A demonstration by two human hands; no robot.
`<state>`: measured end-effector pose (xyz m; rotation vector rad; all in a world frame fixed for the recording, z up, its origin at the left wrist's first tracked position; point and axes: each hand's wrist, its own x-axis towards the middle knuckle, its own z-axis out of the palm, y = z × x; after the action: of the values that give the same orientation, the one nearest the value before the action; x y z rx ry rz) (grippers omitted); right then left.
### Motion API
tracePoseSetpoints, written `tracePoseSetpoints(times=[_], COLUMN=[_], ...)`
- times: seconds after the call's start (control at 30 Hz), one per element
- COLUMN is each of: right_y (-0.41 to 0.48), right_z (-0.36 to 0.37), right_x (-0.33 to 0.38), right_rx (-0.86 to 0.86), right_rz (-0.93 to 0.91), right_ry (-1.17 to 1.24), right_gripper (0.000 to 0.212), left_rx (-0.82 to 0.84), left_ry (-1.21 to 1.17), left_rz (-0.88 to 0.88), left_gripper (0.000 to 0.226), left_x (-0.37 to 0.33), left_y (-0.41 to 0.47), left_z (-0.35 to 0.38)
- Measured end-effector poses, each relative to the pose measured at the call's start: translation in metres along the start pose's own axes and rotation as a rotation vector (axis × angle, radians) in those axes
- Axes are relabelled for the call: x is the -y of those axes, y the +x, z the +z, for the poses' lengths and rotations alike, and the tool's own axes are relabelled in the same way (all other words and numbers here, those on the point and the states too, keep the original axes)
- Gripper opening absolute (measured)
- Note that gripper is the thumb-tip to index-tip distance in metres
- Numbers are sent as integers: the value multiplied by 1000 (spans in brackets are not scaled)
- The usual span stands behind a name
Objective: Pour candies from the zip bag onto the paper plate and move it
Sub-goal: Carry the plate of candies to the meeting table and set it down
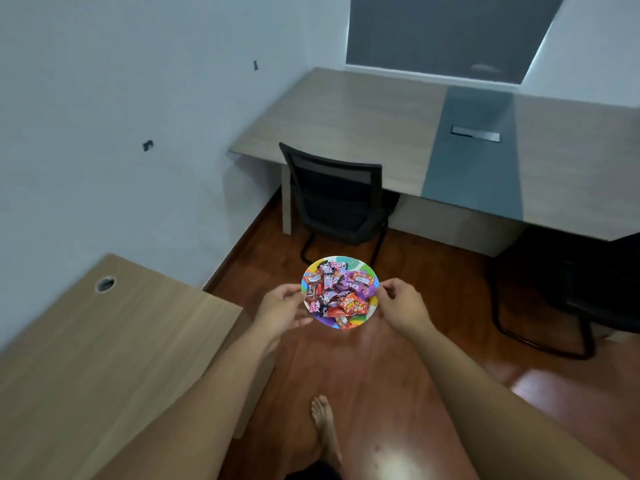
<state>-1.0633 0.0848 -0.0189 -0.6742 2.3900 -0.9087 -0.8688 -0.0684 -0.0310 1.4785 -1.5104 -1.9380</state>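
Observation:
A colourful paper plate [353,262] hangs in the air over the wooden floor, held level between both hands. It is heaped with several wrapped candies [341,292] in red, pink and purple wrappers. My left hand [281,308] grips the plate's left rim, thumb on top. My right hand [401,306] pinches the right rim. The zip bag is not in view.
A wooden desk [104,341] with a cable hole stands at the lower left. A larger desk [363,126] with a grey-blue strip lies ahead, a black chair [336,199] tucked under it. Another black chair [588,299] is at the right. My bare foot [323,424] is on the floor below.

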Motion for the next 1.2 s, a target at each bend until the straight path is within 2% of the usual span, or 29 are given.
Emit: tracePoseSetpoints(times=[0.7,1.2], right_y=[234,445], right_z=[-147,-304], right_x=[-58,-133], right_rx=[-266,-221], right_rz=[247,222], right_ry=[139,201], right_gripper=[16,18], left_rx=[325,350], left_ry=[226,201], left_rz=[20,3], left_gripper=[27,26], left_x=[-168,-260], left_y=[221,347], left_z=[230,439])
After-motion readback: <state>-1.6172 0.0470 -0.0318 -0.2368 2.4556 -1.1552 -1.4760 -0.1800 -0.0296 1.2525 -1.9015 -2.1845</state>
